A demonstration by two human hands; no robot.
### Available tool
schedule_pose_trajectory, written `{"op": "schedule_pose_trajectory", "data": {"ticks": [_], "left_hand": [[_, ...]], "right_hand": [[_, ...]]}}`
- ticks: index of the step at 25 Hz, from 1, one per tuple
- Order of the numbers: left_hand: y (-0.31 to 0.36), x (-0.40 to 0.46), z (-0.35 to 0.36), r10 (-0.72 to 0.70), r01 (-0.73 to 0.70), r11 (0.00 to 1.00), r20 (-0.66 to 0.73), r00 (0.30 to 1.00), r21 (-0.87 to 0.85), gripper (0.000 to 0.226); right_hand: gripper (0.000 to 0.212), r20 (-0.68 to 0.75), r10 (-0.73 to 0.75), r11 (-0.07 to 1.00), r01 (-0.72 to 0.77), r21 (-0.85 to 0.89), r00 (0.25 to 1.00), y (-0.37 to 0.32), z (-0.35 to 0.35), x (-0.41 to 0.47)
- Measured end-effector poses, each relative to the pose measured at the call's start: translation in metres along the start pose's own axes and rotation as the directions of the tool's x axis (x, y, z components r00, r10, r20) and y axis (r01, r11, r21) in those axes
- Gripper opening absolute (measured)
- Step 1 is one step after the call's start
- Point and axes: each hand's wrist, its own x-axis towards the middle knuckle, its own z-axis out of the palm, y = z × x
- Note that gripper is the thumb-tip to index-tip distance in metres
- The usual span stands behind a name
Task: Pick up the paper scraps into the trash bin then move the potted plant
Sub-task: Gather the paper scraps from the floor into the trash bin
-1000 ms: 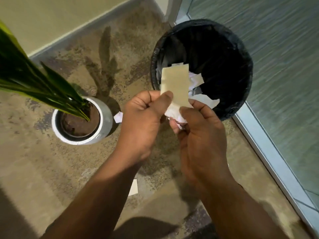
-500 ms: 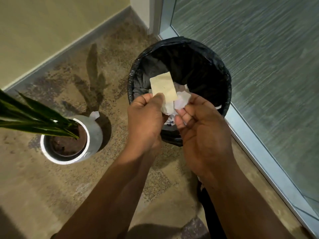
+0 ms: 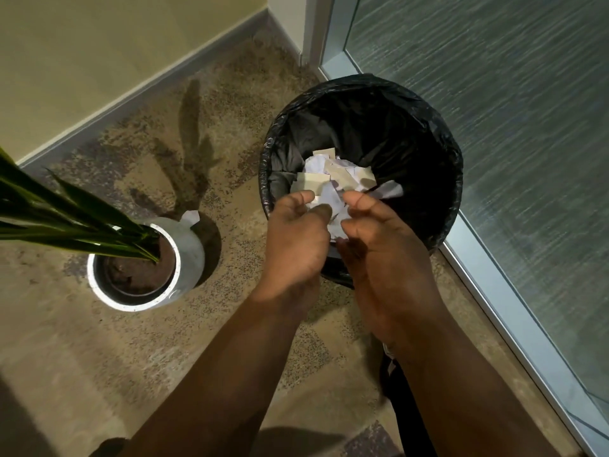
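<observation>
A round trash bin (image 3: 456, 166) lined with a black bag stands on the carpet by the glass wall. Several white and tan paper scraps (image 3: 342, 174) are spread loose inside it. My left hand (image 3: 296, 239) and right hand (image 3: 382, 252) hover side by side over the bin's near rim with fingers relaxed and apart. A white scrap (image 3: 334, 222) shows between them, and I cannot make out a grip on it. To the left stands the potted plant (image 3: 192, 249), a white pot of brown soil with long green leaves. One white scrap (image 3: 190, 216) lies on the floor behind the pot.
A yellow wall with a grey baseboard (image 3: 131, 94) runs along the back left. A frosted glass panel in a metal frame (image 3: 487, 285) borders the right side. Patterned tan carpet (image 3: 82, 357) stretches in front of the pot. A dark strap (image 3: 395, 384) hangs under my right forearm.
Both hands moved forward over the bin and loosened. The bundle with the tan slip, pinched between them before, now lies spread out inside the bin.
</observation>
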Motion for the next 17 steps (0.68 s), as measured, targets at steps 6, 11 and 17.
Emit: {"op": "schedule_pose_trajectory", "data": {"ticks": [6,11,17], "left_hand": [[-0.005,0.011,-0.021,0.204,-0.214,0.972,-0.103,0.974,-0.095,0.022],[-0.012,0.054,-0.076,0.381,-0.37,0.922,-0.439,0.814,0.115,0.03],[-0.035,0.133,-0.153,0.25,-0.003,0.545,-0.159,0.955,0.838,0.029]], "right_hand": [[0.042,-0.004,0.008,0.99,-0.009,-0.143,1.0,0.01,0.016,0.009],[0.046,0.135,-0.101,0.903,0.148,-0.404,0.986,0.027,0.024,0.016],[0.059,0.346,-0.175,0.461,0.387,-0.799,0.922,0.062,0.034,0.026]]}}
